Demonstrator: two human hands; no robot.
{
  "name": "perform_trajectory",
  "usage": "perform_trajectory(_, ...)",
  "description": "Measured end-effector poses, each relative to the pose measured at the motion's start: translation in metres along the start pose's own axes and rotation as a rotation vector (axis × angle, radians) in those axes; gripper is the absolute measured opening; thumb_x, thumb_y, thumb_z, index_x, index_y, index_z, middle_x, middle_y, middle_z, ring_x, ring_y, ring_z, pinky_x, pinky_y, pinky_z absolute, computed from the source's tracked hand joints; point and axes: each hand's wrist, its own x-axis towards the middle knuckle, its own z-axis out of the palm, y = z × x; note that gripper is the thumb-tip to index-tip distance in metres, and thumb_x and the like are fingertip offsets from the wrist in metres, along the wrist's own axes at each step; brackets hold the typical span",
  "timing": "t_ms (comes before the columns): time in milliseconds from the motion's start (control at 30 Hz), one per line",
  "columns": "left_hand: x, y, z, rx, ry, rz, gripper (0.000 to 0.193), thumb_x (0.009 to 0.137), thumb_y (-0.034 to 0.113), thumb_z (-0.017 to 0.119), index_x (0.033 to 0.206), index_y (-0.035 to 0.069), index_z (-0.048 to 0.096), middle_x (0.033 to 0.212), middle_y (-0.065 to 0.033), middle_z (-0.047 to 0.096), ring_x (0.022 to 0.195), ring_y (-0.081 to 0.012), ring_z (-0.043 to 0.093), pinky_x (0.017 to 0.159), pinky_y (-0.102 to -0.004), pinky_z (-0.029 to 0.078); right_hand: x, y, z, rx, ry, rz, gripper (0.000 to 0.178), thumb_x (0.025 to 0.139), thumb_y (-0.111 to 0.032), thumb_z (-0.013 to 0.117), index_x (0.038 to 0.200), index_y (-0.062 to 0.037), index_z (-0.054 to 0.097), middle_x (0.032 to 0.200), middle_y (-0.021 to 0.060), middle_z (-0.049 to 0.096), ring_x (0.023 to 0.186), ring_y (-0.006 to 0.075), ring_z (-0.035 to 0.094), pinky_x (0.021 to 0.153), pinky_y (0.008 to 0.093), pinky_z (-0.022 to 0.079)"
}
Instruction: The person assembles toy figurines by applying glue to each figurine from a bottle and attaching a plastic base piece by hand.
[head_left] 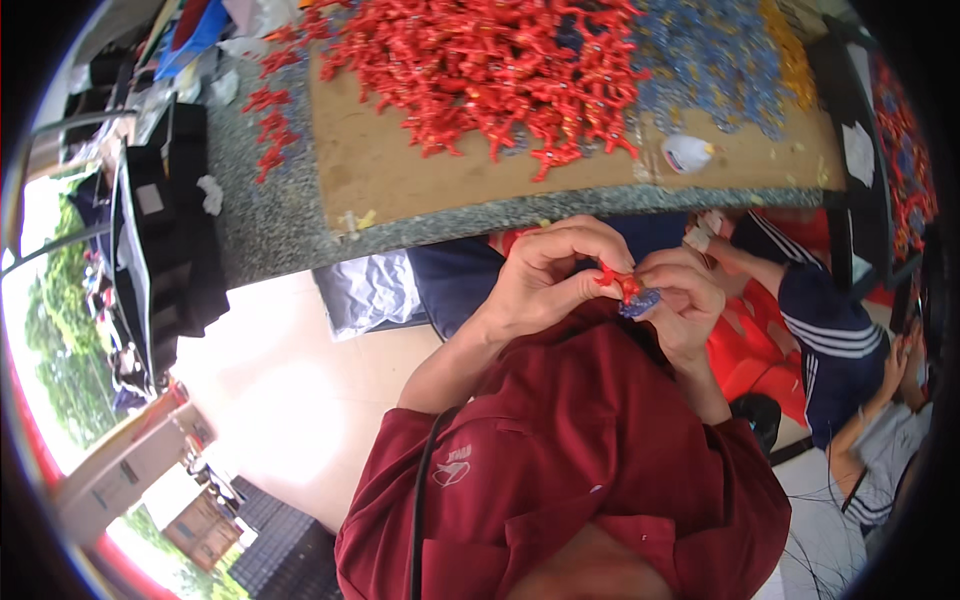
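Note:
In front of my chest, just off the table edge, my hands meet over a small red plastic figure [628, 287]. Thumb and forefinger of my left hand [560, 275] pinch the figure from the left. A small blue plastic piece [640, 303] sits against the figure's lower side, and the fingers of my right hand [685, 295] close on it. How the two parts join is too small to tell. A large heap of similar red figures [490, 80] lies on the table, with a heap of translucent blue pieces [710, 70] to its right.
Cardboard [400, 180] covers part of the speckled table [270, 235]. A small white bottle [688, 153] lies near its front edge. Yellow pieces [788, 50] line the far right. Black bins [170, 220] stand left. Another person [825, 310] sits close on the right.

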Motion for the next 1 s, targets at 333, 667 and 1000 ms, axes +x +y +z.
perform_trajectory(333,-0.035,0.118,-0.129,1.499,1.176,0.047,0.017,0.071,0.008,0.07,0.084,0.002,0.062,0.073,-0.0049,0.064,0.067,-0.0088,0.06,0.064,-0.0213,0.046,0.009,0.0,-0.029,-0.187,0.24,0.143,0.023,0.078,-0.002,0.063,0.1,0.0043,0.058,0.1,0.0119,0.056,0.072,0.0105,0.053,0.058,0.0193,0.043)
perform_trajectory(667,-0.021,0.113,-0.148,2.182,1.006,0.322,0.026,0.067,0.017,0.072,0.09,0.007,0.065,0.084,-0.0077,0.062,0.077,-0.0217,0.055,0.069,-0.0347,0.044,0.012,0.001,-0.043,-0.28,0.393,0.193,0.018,0.08,0.0,0.058,0.098,0.0043,0.059,0.098,0.0101,0.056,0.072,0.01,0.053,0.057,0.0181,0.041)
perform_trajectory(1000,0.024,0.036,-0.073,1.513,0.797,0.017,0.03,0.069,0.019,0.075,0.086,0.0,0.06,0.082,-0.008,0.058,0.07,-0.0145,0.056,0.062,-0.0257,0.044,0.067,0.007,-0.037,-0.891,0.374,0.109,0.033,0.07,-0.008,0.071,0.1,-0.0007,0.061,0.096,0.0075,0.061,0.082,0.0165,0.055,0.069,0.0268,0.043)
